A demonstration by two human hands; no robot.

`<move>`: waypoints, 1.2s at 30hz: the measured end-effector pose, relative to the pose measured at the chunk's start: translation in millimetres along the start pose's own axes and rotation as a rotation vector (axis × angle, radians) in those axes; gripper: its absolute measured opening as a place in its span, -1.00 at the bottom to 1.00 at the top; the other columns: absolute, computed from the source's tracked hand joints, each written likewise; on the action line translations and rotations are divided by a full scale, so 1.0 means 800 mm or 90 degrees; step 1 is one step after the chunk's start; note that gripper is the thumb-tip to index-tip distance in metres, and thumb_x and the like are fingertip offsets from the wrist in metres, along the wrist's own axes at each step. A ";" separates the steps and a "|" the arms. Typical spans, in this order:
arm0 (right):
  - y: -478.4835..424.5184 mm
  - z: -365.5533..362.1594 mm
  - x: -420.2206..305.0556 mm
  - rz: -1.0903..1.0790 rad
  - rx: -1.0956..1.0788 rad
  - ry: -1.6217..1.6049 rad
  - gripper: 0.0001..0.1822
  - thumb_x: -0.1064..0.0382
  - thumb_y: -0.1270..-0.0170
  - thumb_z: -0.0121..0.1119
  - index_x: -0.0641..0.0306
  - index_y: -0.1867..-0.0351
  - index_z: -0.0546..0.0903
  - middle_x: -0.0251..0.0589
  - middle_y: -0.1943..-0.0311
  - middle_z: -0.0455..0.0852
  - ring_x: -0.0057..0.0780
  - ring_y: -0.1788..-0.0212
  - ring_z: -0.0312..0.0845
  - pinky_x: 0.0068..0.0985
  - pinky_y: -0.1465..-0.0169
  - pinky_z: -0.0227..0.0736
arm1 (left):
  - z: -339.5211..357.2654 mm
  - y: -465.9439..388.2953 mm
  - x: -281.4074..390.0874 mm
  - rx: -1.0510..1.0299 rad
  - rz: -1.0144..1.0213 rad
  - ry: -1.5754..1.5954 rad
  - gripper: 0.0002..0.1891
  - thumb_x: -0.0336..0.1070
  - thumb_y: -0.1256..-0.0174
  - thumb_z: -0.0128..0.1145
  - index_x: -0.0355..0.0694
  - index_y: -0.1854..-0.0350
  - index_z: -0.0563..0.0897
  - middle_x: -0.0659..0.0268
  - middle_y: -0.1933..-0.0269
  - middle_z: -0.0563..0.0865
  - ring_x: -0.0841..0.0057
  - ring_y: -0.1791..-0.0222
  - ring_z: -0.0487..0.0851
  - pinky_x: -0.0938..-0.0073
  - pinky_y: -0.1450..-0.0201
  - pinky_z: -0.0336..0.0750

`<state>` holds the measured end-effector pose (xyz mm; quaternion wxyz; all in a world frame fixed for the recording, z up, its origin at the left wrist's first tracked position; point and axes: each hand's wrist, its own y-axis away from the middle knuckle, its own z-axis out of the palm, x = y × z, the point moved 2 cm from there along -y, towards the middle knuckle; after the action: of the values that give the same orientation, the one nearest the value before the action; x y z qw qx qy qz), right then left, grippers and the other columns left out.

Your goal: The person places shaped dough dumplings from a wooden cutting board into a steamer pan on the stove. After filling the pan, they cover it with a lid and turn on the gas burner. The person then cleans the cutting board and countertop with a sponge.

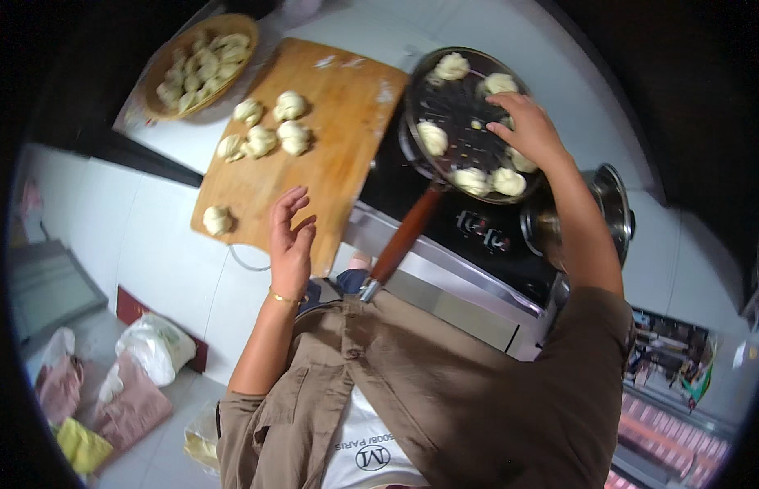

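Observation:
My right hand point(523, 125) is over the right side of a dark frying pan point(459, 131), thumb and fingers apart, beside a dough roll point(500, 84) at the rim; part of another roll is behind the hand. Several twisted dough rolls lie around the pan's edge, among them one at the left point(433, 139). The wet-looking middle holds small bits. My left hand point(289, 235), with a gold bracelet, hovers over the near edge of a wooden board point(337, 79), fingers apart and holding nothing. Several rolls sit on the board, grouped at the upper left, with a single roll point(217, 220) at the lower left.
The pan stands on a black gas stove point(398, 177), its wooden handle point(407, 235) pointing towards my body. A steel pot point(612, 208) is right of it, partly behind my forearm. A basket point(248, 36) of shaped dough stands at the upper left. Bags point(156, 348) lie lower left.

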<state>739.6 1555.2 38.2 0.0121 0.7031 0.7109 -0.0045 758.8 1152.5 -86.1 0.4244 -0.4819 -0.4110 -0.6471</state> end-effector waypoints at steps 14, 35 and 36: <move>-0.140 0.126 -0.415 -0.301 -0.351 -0.372 -0.52 0.16 -0.23 0.33 0.26 -0.15 0.54 -0.05 -0.03 0.63 -0.24 -0.03 0.60 -0.37 -0.09 0.49 | -0.181 0.038 -0.045 0.387 0.002 -0.174 -0.41 -0.58 -0.09 -0.02 -0.20 -0.29 0.39 0.14 -0.27 0.32 0.33 -0.28 0.35 0.34 -0.29 0.41; -0.169 0.160 -0.408 -0.118 -0.186 -0.074 -0.35 0.11 -0.15 0.33 0.27 -0.26 0.43 0.08 -0.18 0.47 -0.01 -0.28 0.35 -0.23 -0.32 0.29 | -0.177 0.005 -0.023 0.204 0.107 -0.322 -0.23 -0.54 -0.04 0.05 -0.21 -0.44 0.20 -0.01 -0.35 0.23 0.04 -0.41 0.17 0.18 -0.48 0.08; -0.173 0.160 -0.377 -0.076 -0.147 -0.056 -0.35 0.11 -0.15 0.33 0.25 -0.26 0.43 0.08 -0.17 0.48 0.00 -0.27 0.36 -0.22 -0.31 0.31 | -0.170 0.001 -0.019 0.187 0.116 -0.310 -0.22 -0.53 -0.04 0.05 -0.21 -0.44 0.21 -0.01 -0.35 0.23 0.04 -0.41 0.17 0.18 -0.49 0.07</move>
<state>605.7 1249.2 -84.3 0.1241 0.6524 0.7462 0.0459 725.2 1026.8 -127.6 0.4352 -0.5911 -0.5450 -0.4051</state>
